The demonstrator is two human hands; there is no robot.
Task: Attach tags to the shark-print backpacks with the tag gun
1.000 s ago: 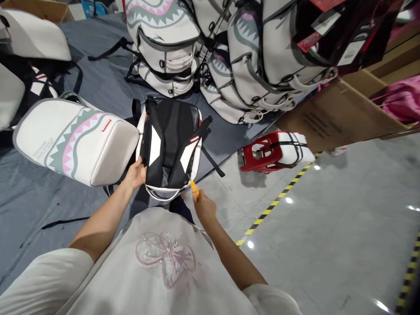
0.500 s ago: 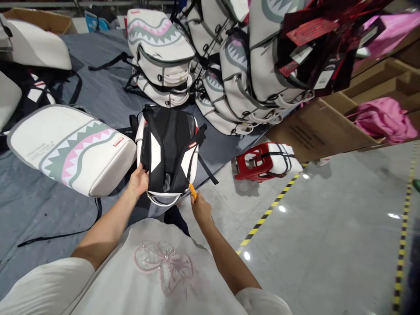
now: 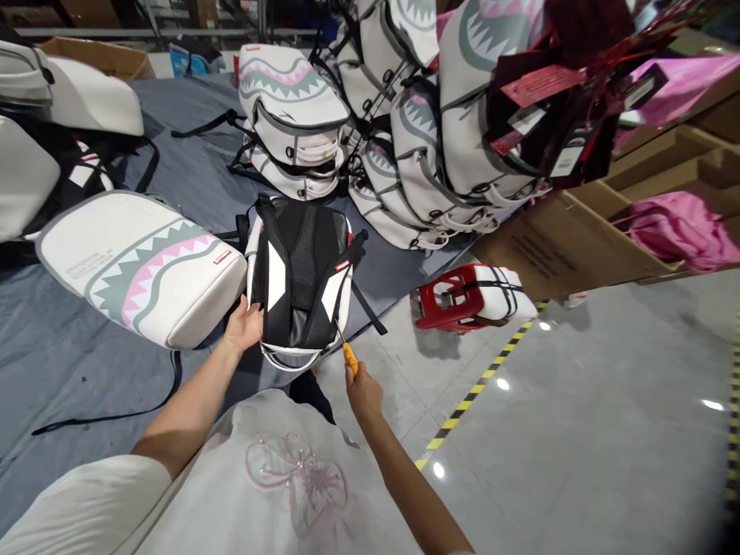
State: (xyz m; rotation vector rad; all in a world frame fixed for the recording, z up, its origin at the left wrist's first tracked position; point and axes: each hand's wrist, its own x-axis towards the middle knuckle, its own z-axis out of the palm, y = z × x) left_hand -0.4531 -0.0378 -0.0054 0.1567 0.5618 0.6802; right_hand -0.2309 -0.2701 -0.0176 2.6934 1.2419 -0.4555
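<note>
A white backpack (image 3: 301, 285) lies with its black padded back and straps facing up, its white carry handle pointing toward me. At its left edge is my left hand (image 3: 243, 325), palm turned up and fingers apart, touching or very close to the side. My right hand (image 3: 364, 391) is closed around an orange-handled tool (image 3: 350, 358). The tool's thin shaft points at the backpack's lower right corner, by the strap end; its exact kind and tip are too small to make out. Left of my left hand rests another white backpack (image 3: 150, 270) with a green and pink shark-teeth print.
A grey cloth (image 3: 116, 393) covers the work surface. White backpacks (image 3: 292, 116) are stacked behind, with more piled to the right. Dark red tags (image 3: 555, 92) hang at upper right above cardboard boxes (image 3: 555, 239). A red stool (image 3: 451, 297) with a white strapped pad is on the floor.
My right hand with the orange-handled tool has drawn back slightly down and right, showing more shaft. My left hand's fingers have loosened at the backpack's edge. The view has shifted a little.
</note>
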